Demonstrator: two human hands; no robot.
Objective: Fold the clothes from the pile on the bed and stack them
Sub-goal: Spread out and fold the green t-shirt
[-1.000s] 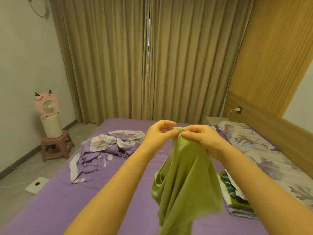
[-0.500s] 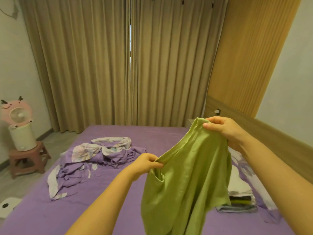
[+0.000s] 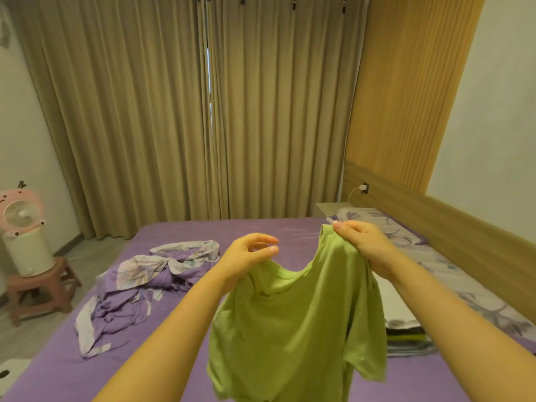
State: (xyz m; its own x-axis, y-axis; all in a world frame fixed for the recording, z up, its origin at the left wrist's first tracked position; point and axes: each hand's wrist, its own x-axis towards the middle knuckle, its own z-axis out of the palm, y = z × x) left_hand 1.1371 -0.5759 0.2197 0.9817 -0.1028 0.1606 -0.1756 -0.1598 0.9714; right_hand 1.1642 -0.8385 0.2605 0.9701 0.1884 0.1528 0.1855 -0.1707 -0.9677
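A light green T-shirt (image 3: 293,323) hangs in the air in front of me, above the purple bed (image 3: 185,372). My right hand (image 3: 362,245) pinches its right shoulder, held higher. My left hand (image 3: 246,256) grips the left shoulder beside the neckline. The neck opening sags between the two hands and one short sleeve hangs at the lower right. A stack of folded clothes (image 3: 406,335) lies on the bed behind my right forearm, partly hidden by it. A crumpled purple floral heap of cloth (image 3: 145,282) lies on the bed to the left.
A floral pillow (image 3: 385,227) lies along the wooden headboard (image 3: 452,233) at the right. A pink fan (image 3: 23,227) stands on a small stool (image 3: 37,288) by the left wall. Beige curtains (image 3: 203,111) hang behind the bed. A white object (image 3: 11,372) lies on the floor.
My hands have drawn apart along the shirt's top edge, from pinching it together to holding each shoulder. The shirt has spread open, showing its neckline and sleeve. My view has tilted upward.
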